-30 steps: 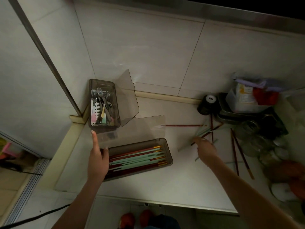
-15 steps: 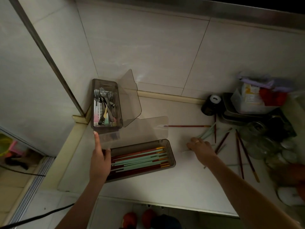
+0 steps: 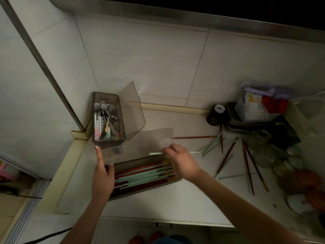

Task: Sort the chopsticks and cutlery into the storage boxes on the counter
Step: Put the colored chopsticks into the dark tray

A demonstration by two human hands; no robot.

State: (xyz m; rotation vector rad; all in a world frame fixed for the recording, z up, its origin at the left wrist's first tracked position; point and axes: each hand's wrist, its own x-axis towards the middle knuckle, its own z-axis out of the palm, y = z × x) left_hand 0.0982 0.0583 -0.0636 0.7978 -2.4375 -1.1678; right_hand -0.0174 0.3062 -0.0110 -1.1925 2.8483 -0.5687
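Head view: right hand [image 3: 182,163] pinches a pale green chopstick [image 3: 193,152] just above the chopstick box [image 3: 177,180]; left hand [image 3: 102,173], index finger extended, props the clear lid [image 3: 140,145]. Recommend aligning it parallel with those inside before release

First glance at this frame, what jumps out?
The long chopstick box at centre, lid up, packed with red and mint chopsticks, with the left hand at its left end and the right hand carrying a pale chopstick over its right end. Behind it in the corner, the cutlery box holds forks. Loose chopsticks lie scattered on the counter to the right.
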